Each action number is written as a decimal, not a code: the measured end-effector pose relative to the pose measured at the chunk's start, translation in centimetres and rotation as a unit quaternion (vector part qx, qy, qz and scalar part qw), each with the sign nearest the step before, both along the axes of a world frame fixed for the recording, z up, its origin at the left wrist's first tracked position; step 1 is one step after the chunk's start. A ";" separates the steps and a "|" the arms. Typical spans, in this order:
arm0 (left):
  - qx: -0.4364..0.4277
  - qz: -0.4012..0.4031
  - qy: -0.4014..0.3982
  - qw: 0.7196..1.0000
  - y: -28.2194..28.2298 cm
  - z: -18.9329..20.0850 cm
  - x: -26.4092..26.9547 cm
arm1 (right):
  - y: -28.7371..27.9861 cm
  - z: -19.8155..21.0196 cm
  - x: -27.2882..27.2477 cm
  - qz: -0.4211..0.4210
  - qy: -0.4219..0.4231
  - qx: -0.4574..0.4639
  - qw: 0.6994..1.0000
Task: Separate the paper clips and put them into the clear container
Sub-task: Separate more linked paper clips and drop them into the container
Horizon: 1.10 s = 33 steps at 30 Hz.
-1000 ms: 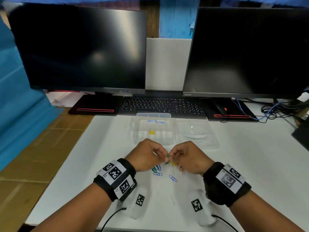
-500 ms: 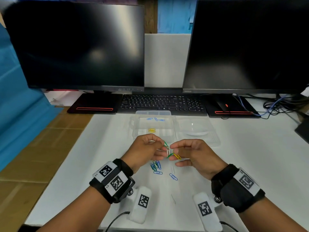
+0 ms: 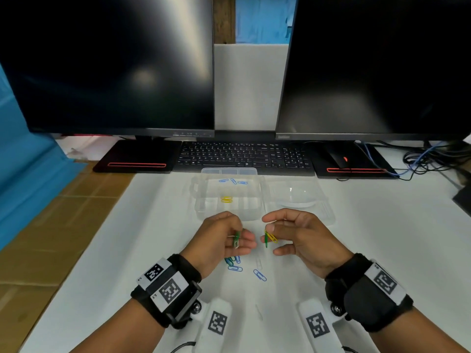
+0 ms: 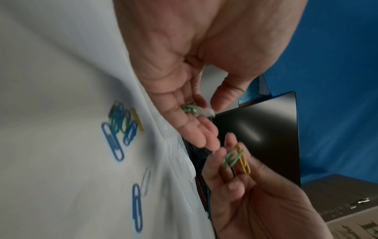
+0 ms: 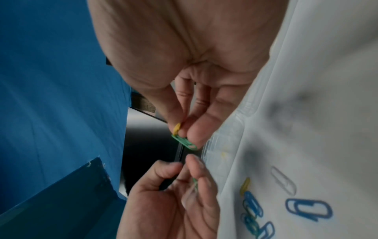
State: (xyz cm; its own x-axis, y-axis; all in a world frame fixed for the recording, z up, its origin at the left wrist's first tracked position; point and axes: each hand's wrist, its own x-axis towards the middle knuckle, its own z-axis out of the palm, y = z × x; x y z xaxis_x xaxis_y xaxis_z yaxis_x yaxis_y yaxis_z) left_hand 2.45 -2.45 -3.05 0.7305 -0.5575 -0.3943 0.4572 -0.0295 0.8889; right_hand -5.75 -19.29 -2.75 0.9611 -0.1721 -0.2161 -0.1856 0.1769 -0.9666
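My left hand pinches a green paper clip joined to a white one, also seen in the left wrist view as the green clip. A short gap away, my right hand pinches a green and a yellow clip, the same pair showing in the right wrist view. Both hands hover above the white table. Under them lies a pile of linked blue, green and yellow clips, with loose blue clips and a white clip nearby. The clear container behind the hands holds blue clips and yellow clips.
The container's clear lid lies open to its right. A black keyboard, a mouse and two dark monitors stand behind. Cables crowd the far right. The table's left edge drops to a brown surface.
The hands, close together on one clip chain a second ago, have pulled apart. The chain has split: green and white clips stay left, green and yellow right.
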 end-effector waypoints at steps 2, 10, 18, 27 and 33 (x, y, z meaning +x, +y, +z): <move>0.010 -0.030 0.010 0.999 -0.4 -0.1 -0.5 | 0.2 0.0 0.1 0.001 -0.004 -0.019 1.000; 0.045 -0.099 -0.096 0.989 -0.4 -1.1 -0.5 | 0.6 -0.5 0.2 -0.033 -0.009 -0.013 0.999; 0.063 -0.044 -0.207 0.975 0.4 -1.1 0.6 | 0.9 -0.7 0.3 -0.016 -0.013 -0.057 0.998; 0.113 -0.082 -0.281 0.949 1.2 -0.1 1.6 | 1.6 -0.9 0.7 -0.069 -0.052 -0.129 0.988; 0.121 -0.065 -0.327 0.935 0.9 -0.2 1.4 | 1.8 -1.2 0.4 -0.074 -0.072 -0.177 0.979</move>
